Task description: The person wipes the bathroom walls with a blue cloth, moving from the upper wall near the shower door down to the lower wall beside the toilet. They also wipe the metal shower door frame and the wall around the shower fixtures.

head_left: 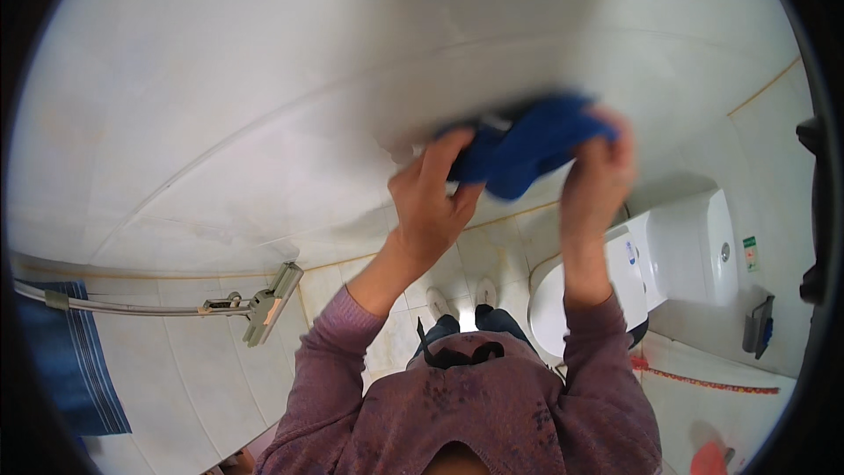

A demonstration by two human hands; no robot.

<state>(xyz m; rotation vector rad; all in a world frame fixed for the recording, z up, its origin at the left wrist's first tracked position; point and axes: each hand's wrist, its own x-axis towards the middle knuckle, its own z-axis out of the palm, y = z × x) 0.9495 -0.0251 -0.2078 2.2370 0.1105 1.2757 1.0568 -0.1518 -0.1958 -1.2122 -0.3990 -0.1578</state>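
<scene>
A blue cloth (536, 145), bunched and a little blurred, is stretched between my two hands in front of a white tiled wall (264, 158). My left hand (431, 202) grips its left end, with the thumb below and the fingers above. At the right end, my right hand (602, 171) is closed on the cloth, its fingers smeared by motion. A dark patch with a small silvery spot shows along the cloth's upper left edge; what it is I cannot make out. Whether the cloth touches the wall is also unclear.
Below right stands a white toilet (686, 246) with its lid down. A metal rail (141, 308) with a blue striped towel (70, 361) runs along the left. A grey holder (758, 327) hangs at the right; a red patterned strip (712, 381) lies low right. My shoes (485, 291) stand on tiles.
</scene>
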